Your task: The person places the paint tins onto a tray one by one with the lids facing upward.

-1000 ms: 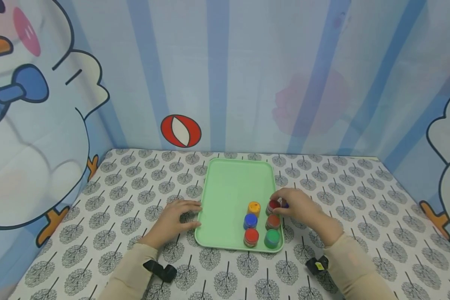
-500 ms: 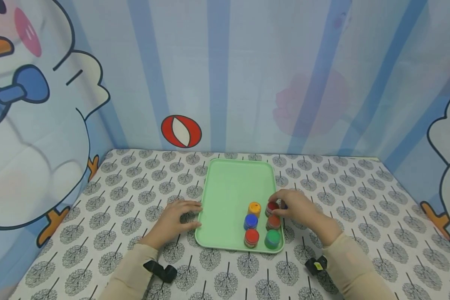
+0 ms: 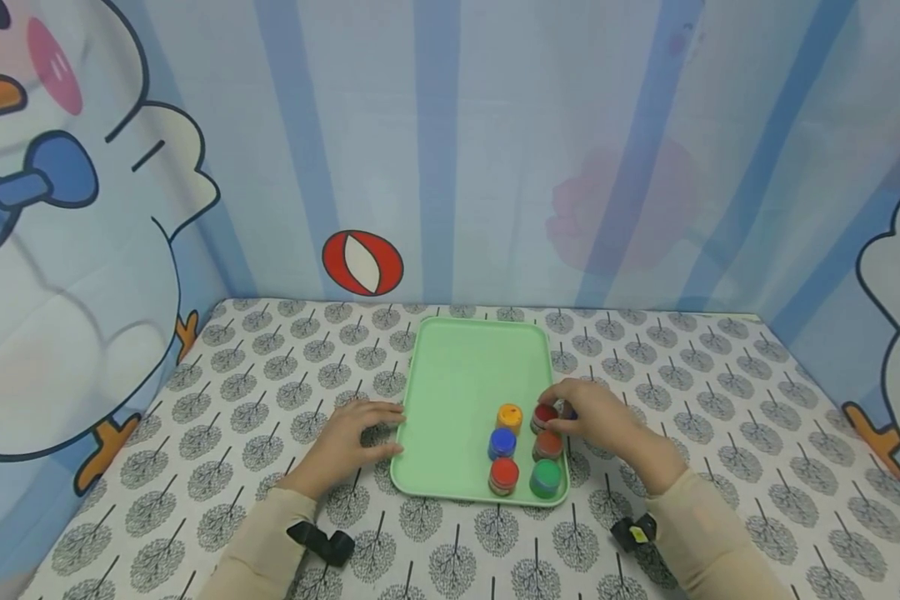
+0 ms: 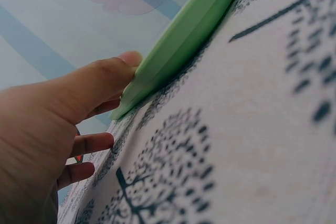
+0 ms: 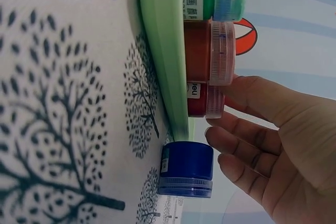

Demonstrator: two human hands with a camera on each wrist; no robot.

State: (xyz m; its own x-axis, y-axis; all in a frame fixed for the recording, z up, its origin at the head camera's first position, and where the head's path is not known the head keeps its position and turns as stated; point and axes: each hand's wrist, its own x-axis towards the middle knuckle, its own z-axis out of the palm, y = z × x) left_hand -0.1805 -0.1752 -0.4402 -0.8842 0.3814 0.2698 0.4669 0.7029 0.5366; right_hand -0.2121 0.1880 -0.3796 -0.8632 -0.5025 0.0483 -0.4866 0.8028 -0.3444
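My right hand (image 3: 592, 417) holds a dark red paint jar (image 3: 543, 416) by its lid, thumb on the near side and fingers on the far side. The jar stands on the green tray (image 3: 480, 358), right behind a brownish-red paint jar (image 3: 547, 446). A green paint jar (image 3: 545, 478) is nearest in that column. Alongside stand yellow (image 3: 508, 417), blue (image 3: 502, 443) and bright red (image 3: 503, 475) paint jars. At the tray's left edge is my left hand (image 3: 348, 437), fingers relaxed; its thumb (image 4: 131, 59) touches the rim in the left wrist view.
A dark blue paint jar (image 5: 188, 166) lies on its side off the tray, beside its right edge, mostly covered by my right hand in the head view. The table wears a tree-print cloth (image 3: 450, 558). Behind it hangs a cartoon-printed curtain (image 3: 495, 167).
My right hand has shifted the dark red jar slightly nearer, up to the brownish-red one, and keeps hold of it. Over the last half second almost nothing moves; the left hand stays put.
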